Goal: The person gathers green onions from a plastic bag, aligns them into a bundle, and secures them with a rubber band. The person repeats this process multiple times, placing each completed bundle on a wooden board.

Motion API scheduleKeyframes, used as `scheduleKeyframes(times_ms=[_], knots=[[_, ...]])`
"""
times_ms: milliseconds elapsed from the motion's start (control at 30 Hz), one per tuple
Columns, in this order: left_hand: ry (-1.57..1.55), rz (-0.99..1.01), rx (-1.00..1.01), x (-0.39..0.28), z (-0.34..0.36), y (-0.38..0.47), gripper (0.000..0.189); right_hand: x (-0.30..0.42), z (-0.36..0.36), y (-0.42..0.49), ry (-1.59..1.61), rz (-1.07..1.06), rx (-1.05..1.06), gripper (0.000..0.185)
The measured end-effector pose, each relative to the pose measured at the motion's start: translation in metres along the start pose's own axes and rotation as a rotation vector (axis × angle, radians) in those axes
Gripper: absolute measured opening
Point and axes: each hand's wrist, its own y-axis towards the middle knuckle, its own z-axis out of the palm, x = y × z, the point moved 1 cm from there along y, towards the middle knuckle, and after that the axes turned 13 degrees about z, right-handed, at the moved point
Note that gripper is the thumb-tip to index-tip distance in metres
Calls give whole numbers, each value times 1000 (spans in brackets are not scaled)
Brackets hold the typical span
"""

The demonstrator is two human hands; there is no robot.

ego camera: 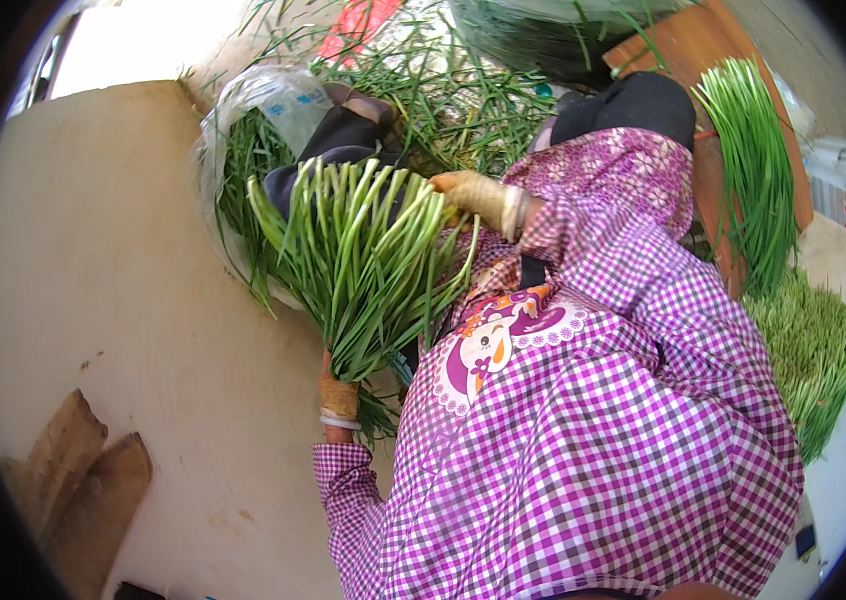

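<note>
My left hand [338, 395], in a tan work glove with a white band at the wrist, grips a thick bunch of garlic chives [363, 262] low down by the leaves. The pale cut stalk ends fan out upward, over my dark-clad knee. At the bunch's right edge is my right hand [477, 196], gloved the same way. Its fingers are bent close to the stalk ends, partly blurred. Some yellowish leaf shows just below them; whether the fingers pinch it is unclear.
Loose green leaves [460, 112] litter the ground between my feet. A clear plastic bag [243, 97] of leaves stands left of my leg. To the right, a tied chive bundle [749, 172] lies on a wooden board [715, 37], with more bundles [813, 352] behind. Brown cardboard [93, 480] lies lower left.
</note>
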Motion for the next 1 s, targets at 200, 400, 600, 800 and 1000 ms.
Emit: scheduleKeyframes(times_ms=[200, 400, 600, 800, 1000], knots=[[244, 56, 66, -18, 21, 0, 73, 32, -30, -48, 368, -51, 81, 25], [623, 345, 76, -46, 24, 6, 103, 121, -50, -75, 37, -238, -379, 28], [822, 279, 101, -68, 23, 6, 105, 154, 54, -1, -1328, -720, -321, 32], [818, 261, 110, -86, 19, 6, 105, 121, 75, 45, -1536, -769, -238, 28], [891, 269, 121, -102, 15, 11, 105, 133, 13, 18, -1187, -637, -305, 20]])
